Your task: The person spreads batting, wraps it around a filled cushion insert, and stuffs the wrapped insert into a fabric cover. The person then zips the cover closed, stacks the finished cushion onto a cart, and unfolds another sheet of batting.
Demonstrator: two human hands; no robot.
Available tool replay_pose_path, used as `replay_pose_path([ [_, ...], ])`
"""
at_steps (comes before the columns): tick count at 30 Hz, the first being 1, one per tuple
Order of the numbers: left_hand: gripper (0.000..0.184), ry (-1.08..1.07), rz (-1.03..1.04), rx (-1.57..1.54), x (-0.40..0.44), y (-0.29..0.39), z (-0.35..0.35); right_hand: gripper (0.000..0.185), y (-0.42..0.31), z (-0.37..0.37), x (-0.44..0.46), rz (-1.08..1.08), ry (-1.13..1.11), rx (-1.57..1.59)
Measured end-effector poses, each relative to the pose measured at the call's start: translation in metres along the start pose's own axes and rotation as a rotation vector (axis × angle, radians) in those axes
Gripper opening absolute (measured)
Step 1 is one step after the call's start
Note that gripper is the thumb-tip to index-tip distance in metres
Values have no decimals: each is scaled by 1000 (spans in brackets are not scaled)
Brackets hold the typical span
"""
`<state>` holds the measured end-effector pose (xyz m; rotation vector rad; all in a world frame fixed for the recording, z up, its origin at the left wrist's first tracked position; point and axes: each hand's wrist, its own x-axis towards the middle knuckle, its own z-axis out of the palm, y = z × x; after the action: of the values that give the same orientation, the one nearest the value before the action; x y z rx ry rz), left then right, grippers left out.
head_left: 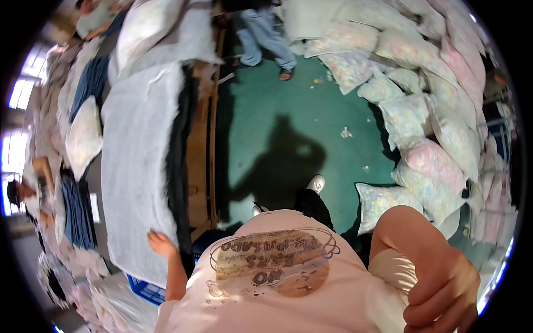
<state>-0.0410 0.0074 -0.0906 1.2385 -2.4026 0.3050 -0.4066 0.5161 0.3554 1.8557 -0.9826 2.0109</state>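
Note:
My left hand [161,244] rests on the near end of a long stack of white fibrous sheets [136,150], its fingers apart and nothing in them. Black material [180,139] runs along the stack's right side. At the lower right my right hand [444,294] is raised close to the camera with its fingers curled in. Whatever those fingers hold, if anything, is hidden.
Stuffed translucent pillows [408,119] are piled along the right. On the green floor [266,100] lie small scraps. A person in jeans [264,36] stands ahead, and another person [33,191] is at the left. A blue crate [145,289] sits below the stack.

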Motion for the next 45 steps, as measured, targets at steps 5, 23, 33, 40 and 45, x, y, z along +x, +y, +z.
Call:
replay_pose_path([
  [5,39,-199,-225,4,17,-11,18,59,-60,-106,-16,3,-1,-197],
  [23,42,-1132,1566,-811,-48,875,4,8,-147,-490,-87,-7,70,-328],
  [33,32,-1202,1453,-62,24,965,259,22,-156,-676,-264,1713,745,-225],
  [40,33,-1558,715,-81,-102,1135,154,28,-284,-887,-471,2032,980,-392],
  [45,34,-1625,607,-290,-250,1286,-11,23,-415,-1129,-672,1935,264,-1438],
])
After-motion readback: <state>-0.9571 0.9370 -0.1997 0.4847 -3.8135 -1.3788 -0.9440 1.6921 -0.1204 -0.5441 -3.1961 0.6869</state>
